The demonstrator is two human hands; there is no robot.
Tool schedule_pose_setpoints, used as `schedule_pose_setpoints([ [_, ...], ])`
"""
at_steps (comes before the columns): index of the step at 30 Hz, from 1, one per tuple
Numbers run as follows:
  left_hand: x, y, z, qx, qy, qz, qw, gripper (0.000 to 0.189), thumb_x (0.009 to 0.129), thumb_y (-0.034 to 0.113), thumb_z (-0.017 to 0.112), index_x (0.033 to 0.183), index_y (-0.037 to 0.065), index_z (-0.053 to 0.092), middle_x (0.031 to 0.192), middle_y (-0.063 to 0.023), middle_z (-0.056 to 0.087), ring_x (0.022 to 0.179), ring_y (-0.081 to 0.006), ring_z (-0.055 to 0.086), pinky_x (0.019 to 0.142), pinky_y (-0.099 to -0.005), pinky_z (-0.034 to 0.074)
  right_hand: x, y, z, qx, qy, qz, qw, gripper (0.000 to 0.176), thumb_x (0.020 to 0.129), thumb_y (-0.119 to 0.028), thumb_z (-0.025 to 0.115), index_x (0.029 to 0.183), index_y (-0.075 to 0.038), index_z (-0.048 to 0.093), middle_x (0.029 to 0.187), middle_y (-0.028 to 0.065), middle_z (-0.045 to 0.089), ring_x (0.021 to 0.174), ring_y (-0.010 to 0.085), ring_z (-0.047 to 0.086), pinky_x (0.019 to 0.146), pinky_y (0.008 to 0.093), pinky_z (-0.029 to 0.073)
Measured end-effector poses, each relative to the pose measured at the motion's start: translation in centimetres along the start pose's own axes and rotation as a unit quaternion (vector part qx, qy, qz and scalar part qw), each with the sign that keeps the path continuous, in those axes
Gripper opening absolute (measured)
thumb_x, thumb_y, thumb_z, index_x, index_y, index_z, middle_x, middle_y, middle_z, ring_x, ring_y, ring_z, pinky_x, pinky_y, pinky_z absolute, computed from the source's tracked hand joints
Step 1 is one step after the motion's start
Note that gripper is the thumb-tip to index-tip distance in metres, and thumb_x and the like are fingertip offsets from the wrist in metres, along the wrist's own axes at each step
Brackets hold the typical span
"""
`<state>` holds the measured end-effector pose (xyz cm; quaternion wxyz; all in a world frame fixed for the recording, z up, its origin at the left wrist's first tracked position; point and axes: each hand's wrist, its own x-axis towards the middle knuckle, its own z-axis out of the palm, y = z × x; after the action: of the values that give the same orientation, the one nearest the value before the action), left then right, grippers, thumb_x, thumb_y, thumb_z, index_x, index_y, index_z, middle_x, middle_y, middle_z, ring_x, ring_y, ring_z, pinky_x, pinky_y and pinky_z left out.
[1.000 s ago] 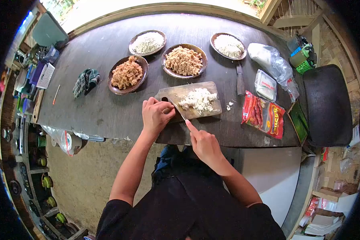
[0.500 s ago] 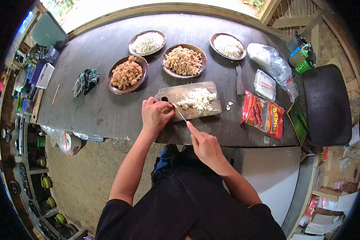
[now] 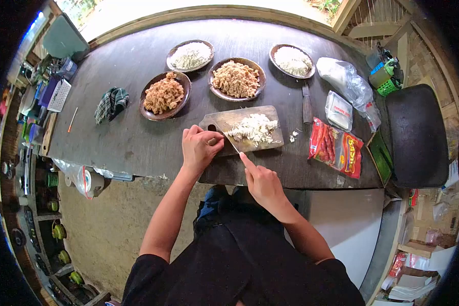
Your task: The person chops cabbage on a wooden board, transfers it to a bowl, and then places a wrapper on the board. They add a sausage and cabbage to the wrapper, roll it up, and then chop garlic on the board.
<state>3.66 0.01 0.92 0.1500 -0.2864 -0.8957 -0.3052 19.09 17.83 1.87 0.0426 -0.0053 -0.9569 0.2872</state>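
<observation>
A wooden cutting board lies near the table's front edge, bearing a heap of finely chopped white pieces. My right hand grips a knife, its index finger stretched along the tool. The thin blade slants across the board's left part, at the left side of the heap. Beside it, my left hand is closed at the board's handle end, with fingers curled and thumb pressed in. Whatever those fingers hold is hidden. A few white scraps lie just right of the board.
Behind the board stand bowls of brown crumbly food, reddish-brown pieces and white shreds; another white-filled bowl is farther right. Red packets, plastic bags, a dark-handled tool and a checked cloth lie around.
The whole view has shifted slightly. Both hands and the knife keep nearly the same place at the board's left part, and the heap looks almost the same.
</observation>
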Motion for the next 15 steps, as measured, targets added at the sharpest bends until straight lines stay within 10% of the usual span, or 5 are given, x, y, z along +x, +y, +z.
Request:
schedule_pose_setpoints([
  [15, 0.03, -0.37, 0.35, -0.009, -0.009, 0.001, 1.0, 0.012, 0.071, 0.024, 0.085, 0.081, 0.017, 0.081, 0.083, 0.0063, 0.077, 0.079, -0.0165, 0.056, 0.079, -0.033, 0.04, 0.1, -0.49, 0.16, 0.027, 0.017, -0.003, 0.999, 0.053, 0.098, -0.009, 0.062, 0.15, -0.015, 0.053, 0.073, 0.0209, 0.063, 0.068, 0.04, 0.066, 0.064, 0.0513, 0.053],
])
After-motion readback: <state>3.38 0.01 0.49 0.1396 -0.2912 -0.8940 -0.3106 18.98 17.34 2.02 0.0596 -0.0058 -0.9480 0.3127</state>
